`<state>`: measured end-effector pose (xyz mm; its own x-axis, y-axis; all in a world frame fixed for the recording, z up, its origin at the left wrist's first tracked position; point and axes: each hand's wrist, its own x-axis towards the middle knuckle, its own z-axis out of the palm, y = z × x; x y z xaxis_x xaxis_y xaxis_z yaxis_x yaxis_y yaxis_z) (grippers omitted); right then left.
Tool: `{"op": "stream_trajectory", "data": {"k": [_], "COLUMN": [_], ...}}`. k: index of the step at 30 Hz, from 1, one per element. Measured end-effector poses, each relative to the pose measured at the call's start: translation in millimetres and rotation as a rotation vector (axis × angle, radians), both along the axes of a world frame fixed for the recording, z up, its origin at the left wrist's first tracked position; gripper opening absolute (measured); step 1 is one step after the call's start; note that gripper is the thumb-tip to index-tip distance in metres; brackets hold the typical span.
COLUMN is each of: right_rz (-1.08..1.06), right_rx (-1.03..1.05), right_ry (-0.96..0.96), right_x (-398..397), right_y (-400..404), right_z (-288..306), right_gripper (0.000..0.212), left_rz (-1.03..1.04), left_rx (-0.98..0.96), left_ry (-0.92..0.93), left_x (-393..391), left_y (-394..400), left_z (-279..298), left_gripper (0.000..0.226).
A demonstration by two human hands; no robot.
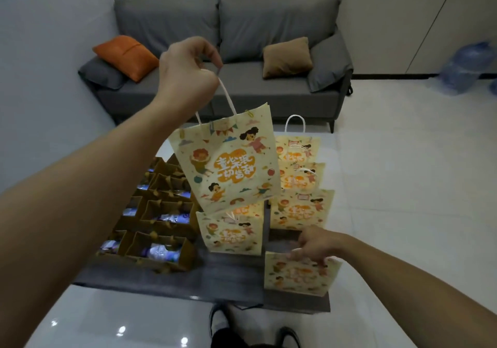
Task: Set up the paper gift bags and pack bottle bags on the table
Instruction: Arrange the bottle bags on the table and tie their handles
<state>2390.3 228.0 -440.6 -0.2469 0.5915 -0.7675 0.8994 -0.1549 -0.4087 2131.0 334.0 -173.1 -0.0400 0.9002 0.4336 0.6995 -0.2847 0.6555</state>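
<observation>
**What is staying out of sight**

The lifted gift bag (226, 165) is covering part of the bag behind it (246, 209). The right hand (318, 242) is hiding the nearest bag's (298, 275) top edge. Contents of the brown bottle bags (158, 213) are blurring into bluish glints. Both forearms are running off the frame.

The raised gift bag (228, 162) is showing orange Chinese lettering, too blurred to read surely; the same print is repeating on the standing bags (301, 210).
</observation>
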Motion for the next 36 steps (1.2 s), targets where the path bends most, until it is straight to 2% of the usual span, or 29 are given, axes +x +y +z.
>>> {"op": "stream_trajectory", "data": {"k": [3, 8, 10, 19, 24, 31, 36], "right_rz": [-0.127, -0.335, -0.393, -0.501, -0.584, -0.667, -0.651], "right_rx": [0.225, 0.392, 0.417, 0.592, 0.667, 0.784, 0.866], "right_ry": [0.01, 0.013, 0.007, -0.148, -0.197, -0.236, -0.242], "right_x": [16, 53, 61, 106, 132, 155, 158], "right_y": [2, 4, -2, -32, -46, -59, -61], "right_z": [20, 67, 81, 126, 157, 187, 200], "right_gripper": [0.025, 0.043, 0.038, 0.03, 0.037, 0.035, 0.03], "left_rz": [-0.042, -0.143, -0.183, -0.348, -0.399, -0.419, -0.438], "left_rx": [-0.053, -0.046, -0.024, -0.022, -0.071, -0.193, -0.248], "left_ry": [0.01, 0.079, 0.099, 0.109, 0.089, 0.108, 0.17], "left_x": [15, 43, 53, 83, 103, 134, 148], "left_y": [-18, -46, -56, -84, -99, -114, -121], "left_z": [-3, 4, 7, 9, 0, -33, -59], "left_gripper": [0.034, 0.036, 0.038, 0.034, 0.031, 0.033, 0.035]}}
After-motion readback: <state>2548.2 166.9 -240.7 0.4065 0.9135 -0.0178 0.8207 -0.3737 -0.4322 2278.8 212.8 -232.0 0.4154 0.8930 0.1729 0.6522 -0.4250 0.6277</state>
